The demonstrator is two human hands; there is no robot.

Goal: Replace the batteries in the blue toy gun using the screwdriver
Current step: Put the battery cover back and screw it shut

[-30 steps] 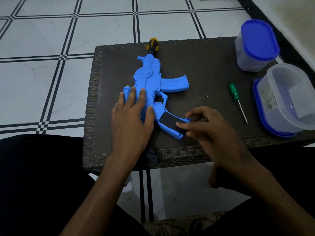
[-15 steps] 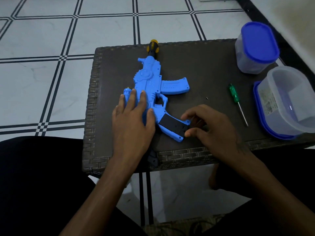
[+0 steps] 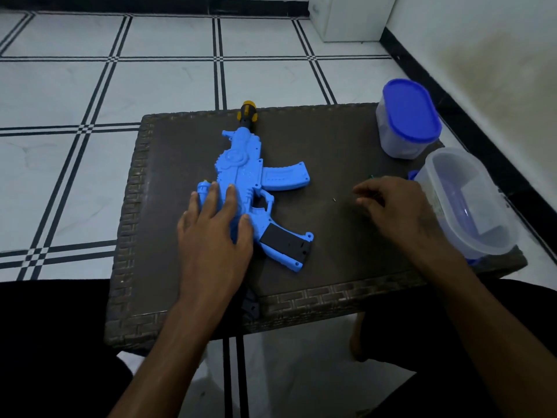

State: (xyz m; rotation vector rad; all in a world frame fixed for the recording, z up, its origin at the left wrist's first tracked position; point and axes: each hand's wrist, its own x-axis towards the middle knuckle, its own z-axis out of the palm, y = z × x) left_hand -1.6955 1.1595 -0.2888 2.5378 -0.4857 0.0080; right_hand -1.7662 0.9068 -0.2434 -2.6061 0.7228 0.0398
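Observation:
The blue toy gun (image 3: 241, 170) lies flat on the dark wicker table (image 3: 331, 140), its orange-tipped muzzle pointing away from me. A black battery cover (image 3: 284, 241) sits in the grip. My left hand (image 3: 215, 227) presses flat on the gun's rear body with straight fingers. My right hand (image 3: 398, 212) is at the right of the table, fingers curled over the green screwdriver (image 3: 372, 176). Only the tip of its handle shows, so a grip cannot be confirmed. A tiny screw (image 3: 334, 200) lies loose between gun and hand.
A jar with a blue lid (image 3: 408, 116) stands at the table's back right. A clear plastic container (image 3: 464, 206) rests on its blue lid just right of my right hand. Tiled floor surrounds the table; my dark-clothed legs are under its near edge.
My right hand left the gun's grip and moved right, over the screwdriver. My left hand stayed on the gun. The camera tilted up.

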